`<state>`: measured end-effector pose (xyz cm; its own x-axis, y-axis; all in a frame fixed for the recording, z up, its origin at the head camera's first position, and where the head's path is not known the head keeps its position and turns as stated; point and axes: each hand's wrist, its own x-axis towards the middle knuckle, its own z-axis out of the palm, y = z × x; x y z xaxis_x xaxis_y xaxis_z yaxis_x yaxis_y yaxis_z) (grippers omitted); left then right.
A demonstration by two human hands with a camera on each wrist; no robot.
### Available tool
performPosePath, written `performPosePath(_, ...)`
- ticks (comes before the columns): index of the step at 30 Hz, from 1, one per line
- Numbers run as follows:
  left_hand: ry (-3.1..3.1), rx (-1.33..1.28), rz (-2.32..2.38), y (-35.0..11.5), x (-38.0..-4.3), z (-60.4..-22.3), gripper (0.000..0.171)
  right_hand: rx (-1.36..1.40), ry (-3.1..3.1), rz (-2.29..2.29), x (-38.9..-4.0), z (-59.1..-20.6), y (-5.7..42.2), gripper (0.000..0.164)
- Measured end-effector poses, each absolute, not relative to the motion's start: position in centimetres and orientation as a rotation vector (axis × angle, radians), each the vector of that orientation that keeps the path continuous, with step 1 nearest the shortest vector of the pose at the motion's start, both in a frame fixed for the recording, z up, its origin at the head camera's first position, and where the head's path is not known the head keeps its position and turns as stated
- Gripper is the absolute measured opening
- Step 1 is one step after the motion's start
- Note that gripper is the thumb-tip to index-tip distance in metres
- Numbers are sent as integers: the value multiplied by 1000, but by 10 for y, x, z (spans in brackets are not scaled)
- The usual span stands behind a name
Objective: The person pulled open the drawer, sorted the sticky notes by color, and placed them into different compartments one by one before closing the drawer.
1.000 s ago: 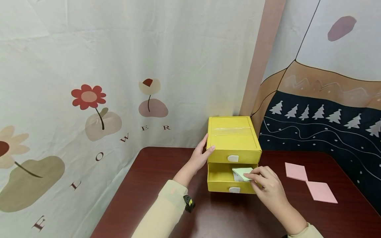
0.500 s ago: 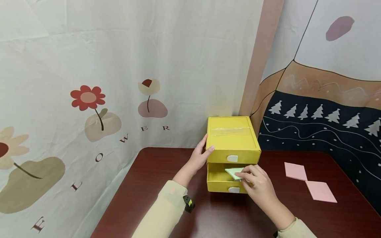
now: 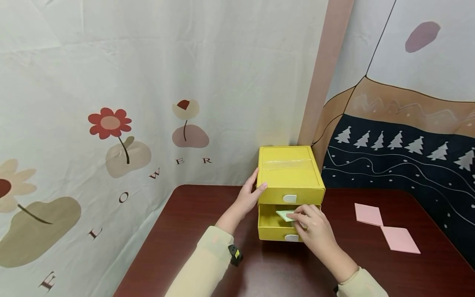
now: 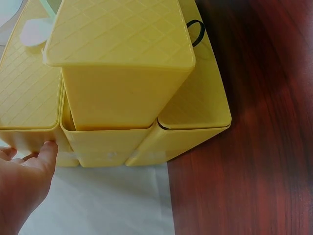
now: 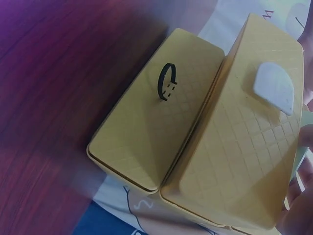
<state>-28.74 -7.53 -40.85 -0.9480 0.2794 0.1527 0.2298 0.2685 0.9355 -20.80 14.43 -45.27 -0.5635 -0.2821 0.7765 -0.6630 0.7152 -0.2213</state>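
A yellow box of stacked drawers [image 3: 289,175] stands at the back of the table, its middle drawer [image 3: 272,233] pulled out and the drawers above and below it closed. My left hand [image 3: 248,198] rests against the box's left side; in the left wrist view the fingertips of that hand [image 4: 27,183] touch the upper drawer's side wall. Over the pulled-out drawer, my right hand [image 3: 313,227] pinches a small light green square of paper [image 3: 283,215] between thumb and fingers. The right wrist view catches only that hand's fingers and a sliver of green at the right edge.
Two pink paper squares [image 3: 400,239] lie corner to corner on the dark red table [image 3: 208,214], right of the box. White tabs [image 5: 276,88] serve as handles on the upper drawers; the bottom one has a black loop [image 5: 166,82]. A printed curtain [image 3: 222,82] hangs behind.
My right hand has moved left and slightly inward over the pulled-out drawer, carrying the green paper with it. The left hand has stayed against the box.
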Motion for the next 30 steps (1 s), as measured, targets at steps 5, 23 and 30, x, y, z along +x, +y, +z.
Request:
performPosePath(5,2468,489,1807,-75,-287,-408,69,690,-2191,620,-210,-453,142,27)
performPosePath(23,2484,464,1780,-75,-288,-409,68,568,-2449,602,-212,-446,139,24)
performPosePath(30,2455,474,1755,-76,-277,-392,68,566,-2487,606,-212,-444,139,23)
